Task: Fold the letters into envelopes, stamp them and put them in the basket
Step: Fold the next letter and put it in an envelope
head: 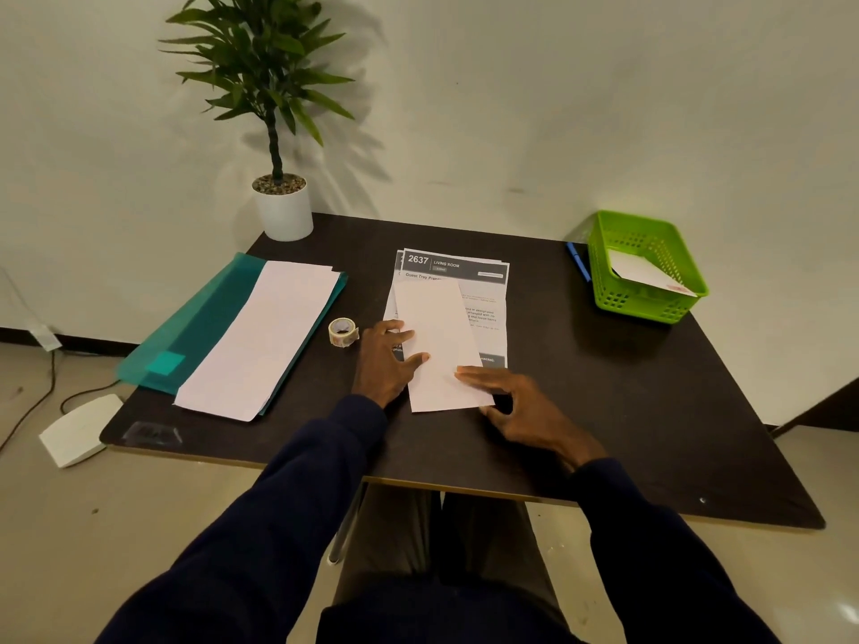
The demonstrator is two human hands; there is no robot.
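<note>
Green basket (644, 305) beside blue pen (578, 261)

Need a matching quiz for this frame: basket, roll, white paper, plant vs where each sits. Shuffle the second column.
Things
1. basket
2. roll
3. white paper
4. plant

Places
A. under the fingers of the left hand and right hand
B. far left corner of the table
C. far right, with an envelope inside
D. just left of the left hand

Pairs: 1-C, 2-D, 3-A, 4-B
</note>
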